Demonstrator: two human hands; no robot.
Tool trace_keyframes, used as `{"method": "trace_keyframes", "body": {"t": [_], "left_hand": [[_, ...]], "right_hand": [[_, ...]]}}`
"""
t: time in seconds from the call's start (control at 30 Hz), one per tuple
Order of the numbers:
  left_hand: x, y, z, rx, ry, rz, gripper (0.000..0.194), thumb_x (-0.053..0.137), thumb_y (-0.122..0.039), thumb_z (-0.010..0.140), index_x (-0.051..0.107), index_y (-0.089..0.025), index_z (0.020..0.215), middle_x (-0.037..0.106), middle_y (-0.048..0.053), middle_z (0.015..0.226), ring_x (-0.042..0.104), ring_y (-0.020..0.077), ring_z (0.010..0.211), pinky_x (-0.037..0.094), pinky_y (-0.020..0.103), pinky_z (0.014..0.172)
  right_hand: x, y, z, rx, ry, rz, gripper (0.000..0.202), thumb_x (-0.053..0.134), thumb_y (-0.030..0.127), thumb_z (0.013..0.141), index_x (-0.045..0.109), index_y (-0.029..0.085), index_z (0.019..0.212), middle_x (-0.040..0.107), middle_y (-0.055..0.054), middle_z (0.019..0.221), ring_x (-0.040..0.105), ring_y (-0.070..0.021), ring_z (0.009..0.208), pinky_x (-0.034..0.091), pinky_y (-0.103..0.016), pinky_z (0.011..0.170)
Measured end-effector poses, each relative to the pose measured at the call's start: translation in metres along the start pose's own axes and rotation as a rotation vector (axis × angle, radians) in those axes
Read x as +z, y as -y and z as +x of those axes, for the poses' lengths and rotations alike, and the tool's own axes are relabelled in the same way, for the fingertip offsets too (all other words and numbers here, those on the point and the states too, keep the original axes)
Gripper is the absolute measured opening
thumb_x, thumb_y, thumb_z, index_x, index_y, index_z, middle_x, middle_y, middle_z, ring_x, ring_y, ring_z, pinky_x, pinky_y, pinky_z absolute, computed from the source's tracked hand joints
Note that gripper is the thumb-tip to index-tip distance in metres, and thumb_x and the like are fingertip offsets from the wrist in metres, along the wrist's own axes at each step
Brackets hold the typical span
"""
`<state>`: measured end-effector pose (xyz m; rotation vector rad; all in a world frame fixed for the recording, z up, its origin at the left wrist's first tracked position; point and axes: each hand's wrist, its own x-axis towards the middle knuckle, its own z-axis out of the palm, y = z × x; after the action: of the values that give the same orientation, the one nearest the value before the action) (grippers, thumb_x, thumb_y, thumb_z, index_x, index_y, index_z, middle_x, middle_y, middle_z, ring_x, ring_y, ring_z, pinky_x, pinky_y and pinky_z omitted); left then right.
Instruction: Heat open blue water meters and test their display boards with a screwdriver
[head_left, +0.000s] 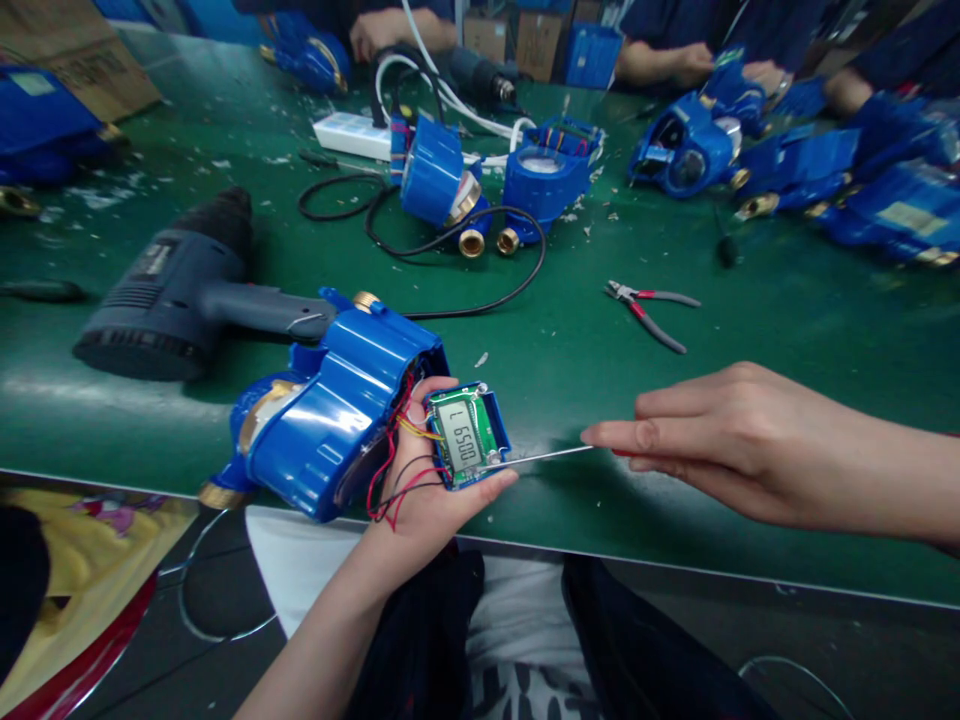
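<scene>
My left hand [427,490] is closed around a small display module [461,435], a green circuit board with a lit-grey digit screen in a blue frame. Red, black and yellow wires [394,465] run from it into a blue water meter [337,410] lying on its side just left of the hand. My right hand [720,445] pinches a screwdriver; its handle is mostly hidden in the fingers. The thin metal shaft [551,455] points left, and its tip reaches the lower edge of the board, near a corner.
A grey heat gun [180,290] lies at left, its handle behind the meter. Cutting pliers [652,310] lie right of centre. Two meters [544,175], a power strip [352,135] and a black cable [517,295] are farther back. Co-workers' hands [397,32] handle blue meters across the green table [570,370].
</scene>
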<state>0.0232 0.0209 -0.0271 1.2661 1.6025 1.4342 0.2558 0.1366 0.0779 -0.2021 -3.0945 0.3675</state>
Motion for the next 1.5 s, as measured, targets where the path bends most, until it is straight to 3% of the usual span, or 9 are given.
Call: {"method": "trace_keyframes", "body": {"t": [0.1,0.4,0.7,0.87,1.03,1.17,1.33,1.5], "left_hand": [[0.000,0.002,0.000,0.008,-0.001,0.004,0.074,0.085,-0.025,0.056,0.044,-0.023,0.117,0.057,0.001,0.099,0.066,0.0172,0.082,0.056,0.028,0.071],[-0.003,0.003,-0.001,0.026,-0.005,0.040,0.074,0.086,-0.027,0.058,0.044,-0.025,0.119,0.058,0.001,0.103,0.065,0.0192,0.087,0.057,0.031,0.074],[-0.003,0.003,-0.002,0.093,-0.044,0.102,0.072,0.088,-0.024,0.057,0.047,-0.027,0.117,0.055,0.000,0.106,0.061,0.0171,0.092,0.053,0.028,0.078],[-0.002,0.002,-0.002,0.132,-0.060,0.121,0.071,0.088,-0.023,0.058,0.048,-0.027,0.117,0.052,0.000,0.107,0.060,0.0153,0.090,0.052,0.025,0.075],[-0.001,0.002,-0.003,0.107,-0.071,0.144,0.075,0.089,-0.019,0.054,0.050,-0.030,0.118,0.049,-0.002,0.108,0.058,0.0130,0.087,0.050,0.023,0.074],[-0.001,0.002,-0.003,0.090,-0.083,0.155,0.075,0.088,-0.020,0.055,0.050,-0.030,0.118,0.049,-0.001,0.108,0.058,0.0141,0.088,0.050,0.024,0.075],[-0.002,0.000,-0.004,0.091,-0.076,0.173,0.073,0.087,-0.020,0.056,0.049,-0.029,0.118,0.051,-0.001,0.108,0.059,0.0168,0.091,0.051,0.028,0.079],[-0.003,0.001,-0.004,0.110,-0.058,0.183,0.073,0.088,-0.022,0.058,0.049,-0.029,0.119,0.052,0.000,0.108,0.060,0.0181,0.091,0.051,0.028,0.076]], "right_hand": [[0.006,-0.002,-0.001,0.054,0.009,0.143,0.027,0.043,0.018,0.103,0.059,0.019,0.124,0.062,-0.001,0.087,0.056,-0.0099,0.069,0.035,-0.023,0.058],[0.021,-0.007,-0.006,-0.010,-0.094,0.029,0.028,0.041,0.018,0.103,0.059,0.015,0.125,0.055,-0.001,0.074,0.047,-0.0099,0.060,0.030,-0.023,0.054],[0.013,0.001,-0.009,0.013,-0.094,-0.053,0.026,0.042,0.018,0.102,0.056,0.016,0.124,0.051,0.001,0.071,0.045,-0.0102,0.056,0.028,-0.024,0.053],[0.008,0.017,-0.010,-0.008,-0.114,-0.237,0.027,0.035,0.011,0.100,0.055,0.016,0.117,0.048,0.001,0.069,0.042,-0.0131,0.055,0.028,-0.027,0.053],[0.004,0.045,-0.011,0.109,-0.153,-0.327,0.032,0.025,0.010,0.098,0.054,0.019,0.108,0.047,-0.001,0.069,0.040,-0.0174,0.055,0.025,-0.033,0.054],[0.001,0.057,-0.007,0.121,-0.152,-0.340,0.031,0.030,0.006,0.091,0.056,0.019,0.102,0.049,-0.004,0.070,0.043,-0.0191,0.061,0.028,-0.035,0.057],[0.001,0.048,-0.003,0.131,-0.194,-0.331,0.032,0.029,0.011,0.096,0.059,0.020,0.095,0.047,-0.004,0.064,0.040,-0.0182,0.054,0.024,-0.035,0.052],[-0.001,0.028,-0.003,0.070,-0.091,-0.210,0.028,0.035,0.018,0.101,0.063,0.019,0.105,0.047,0.000,0.062,0.040,-0.0120,0.046,0.024,-0.030,0.045]]}}
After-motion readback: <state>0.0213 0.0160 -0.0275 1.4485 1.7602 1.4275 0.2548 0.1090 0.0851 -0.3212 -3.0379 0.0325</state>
